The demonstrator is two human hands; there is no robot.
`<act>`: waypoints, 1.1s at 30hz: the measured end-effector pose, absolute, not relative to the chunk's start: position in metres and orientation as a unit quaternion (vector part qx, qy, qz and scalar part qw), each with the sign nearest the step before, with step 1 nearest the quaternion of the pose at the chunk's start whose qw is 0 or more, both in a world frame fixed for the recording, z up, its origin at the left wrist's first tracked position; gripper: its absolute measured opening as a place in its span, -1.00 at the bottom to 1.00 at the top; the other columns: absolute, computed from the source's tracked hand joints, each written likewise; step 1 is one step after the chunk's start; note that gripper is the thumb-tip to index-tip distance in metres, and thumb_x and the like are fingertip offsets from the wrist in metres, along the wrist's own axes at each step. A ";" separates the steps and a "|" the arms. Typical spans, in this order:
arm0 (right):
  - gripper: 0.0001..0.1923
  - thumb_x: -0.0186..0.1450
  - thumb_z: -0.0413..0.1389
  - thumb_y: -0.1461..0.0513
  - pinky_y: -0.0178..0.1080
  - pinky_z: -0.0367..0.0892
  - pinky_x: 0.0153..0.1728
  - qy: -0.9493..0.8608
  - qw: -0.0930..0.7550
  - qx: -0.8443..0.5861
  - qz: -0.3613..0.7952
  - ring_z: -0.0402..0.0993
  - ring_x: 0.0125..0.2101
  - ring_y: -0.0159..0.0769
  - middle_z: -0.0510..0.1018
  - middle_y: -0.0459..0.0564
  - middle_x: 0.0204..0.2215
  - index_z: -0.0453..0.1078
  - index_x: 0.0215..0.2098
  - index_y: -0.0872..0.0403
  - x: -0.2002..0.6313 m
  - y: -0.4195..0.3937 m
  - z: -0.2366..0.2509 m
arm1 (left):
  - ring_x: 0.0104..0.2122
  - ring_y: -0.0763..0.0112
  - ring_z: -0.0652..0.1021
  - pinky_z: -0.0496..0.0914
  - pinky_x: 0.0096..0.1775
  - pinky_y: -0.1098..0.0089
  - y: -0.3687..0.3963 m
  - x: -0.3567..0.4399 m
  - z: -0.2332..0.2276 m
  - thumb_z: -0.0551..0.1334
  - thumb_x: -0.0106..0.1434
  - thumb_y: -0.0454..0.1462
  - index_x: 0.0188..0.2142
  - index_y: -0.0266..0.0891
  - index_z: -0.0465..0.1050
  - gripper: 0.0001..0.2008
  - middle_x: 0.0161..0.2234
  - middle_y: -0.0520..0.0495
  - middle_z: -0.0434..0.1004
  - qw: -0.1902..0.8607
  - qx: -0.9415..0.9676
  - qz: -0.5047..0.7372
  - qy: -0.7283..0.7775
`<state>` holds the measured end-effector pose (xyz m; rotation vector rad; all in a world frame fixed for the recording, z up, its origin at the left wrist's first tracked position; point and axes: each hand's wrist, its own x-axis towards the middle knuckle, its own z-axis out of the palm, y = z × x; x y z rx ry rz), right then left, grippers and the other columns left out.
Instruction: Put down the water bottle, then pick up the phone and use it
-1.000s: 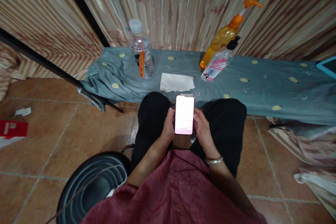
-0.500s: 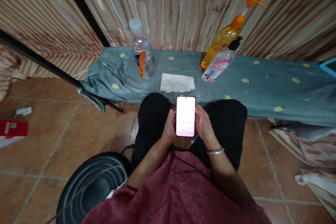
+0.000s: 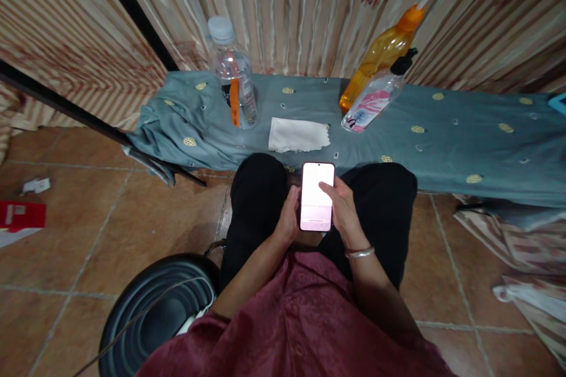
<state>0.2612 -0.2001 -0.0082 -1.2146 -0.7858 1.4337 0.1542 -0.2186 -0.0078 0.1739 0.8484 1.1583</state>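
A smartphone (image 3: 316, 203) with a bright, mostly white screen is held upright between both hands above my lap. My left hand (image 3: 289, 213) grips its left edge, the thumb along the side. Around the right edge closes my right hand (image 3: 345, 207), its thumb resting over the upper right of the screen. Both sets of fingers are partly hidden behind the phone. Just beyond it, a white sheet of tissue (image 3: 298, 135) with a ragged right edge lies flat on the green cloth (image 3: 305, 94).
A clear plastic bottle (image 3: 236, 82) stands at the left of the cloth. To the right are an orange pump bottle (image 3: 375, 59) and a clear black-topped pump bottle (image 3: 374, 100). A black round ridged object (image 3: 128, 306) with a cable across it sits low on the left. Black poles (image 3: 62, 101) cross the left side.
My right thumb has moved from the phone's edge onto the screen. The phone has shifted slightly to the right in view. Both hands still hold it.
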 end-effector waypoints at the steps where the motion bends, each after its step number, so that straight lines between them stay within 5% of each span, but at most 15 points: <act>1: -0.38 -0.01 0.31 0.01 -0.33 0.32 -0.45 -0.326 0.526 -0.511 0.597 0.42 -0.36 -0.17 0.44 0.08 -0.22 0.31 -0.11 0.20 0.261 -0.200 -0.008 | -0.06 0.10 0.55 0.40 -0.03 0.25 -0.219 0.155 -0.008 0.24 0.13 0.06 -0.28 -0.30 0.52 -0.56 -0.26 -0.13 0.64 0.748 0.082 0.530 0.390; 33: -0.37 -0.09 0.33 -0.02 -0.29 0.37 -0.45 -0.309 0.516 -0.567 0.563 0.42 -0.40 -0.17 0.46 0.09 -0.28 0.38 -0.19 0.22 0.258 -0.198 -0.007 | -0.16 0.15 0.58 0.40 -0.10 0.28 -0.223 0.156 -0.018 0.27 0.09 0.08 -0.27 -0.31 0.55 -0.51 -0.31 -0.14 0.64 0.737 0.124 0.524 0.409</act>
